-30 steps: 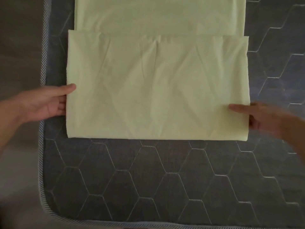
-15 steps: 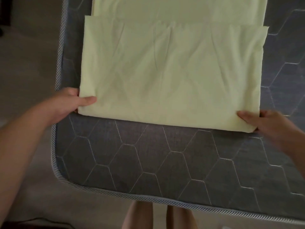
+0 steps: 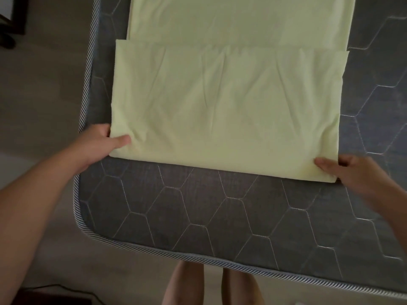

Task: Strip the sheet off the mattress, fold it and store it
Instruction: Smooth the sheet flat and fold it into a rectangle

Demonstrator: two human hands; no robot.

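Pale green sheet (image 3: 224, 102) lies part-folded on bare grey mattress (image 3: 220, 208). Left hand (image 3: 100, 142) pinches near-left corner, right hand (image 3: 350, 172) near-right, thumbs on top: both grips grasping cloth, likely to lift the folded edge evenly.

The sheet (image 3: 226, 106) across the upper middle is plain pale yellow-green. Under it, the mattress (image 3: 220, 216) is dark blue-grey, stitched with pale hexagons, its edge piped in blue-and-white diagonal stripes. At left, the floor (image 3: 44, 95) is dull grey-brown.
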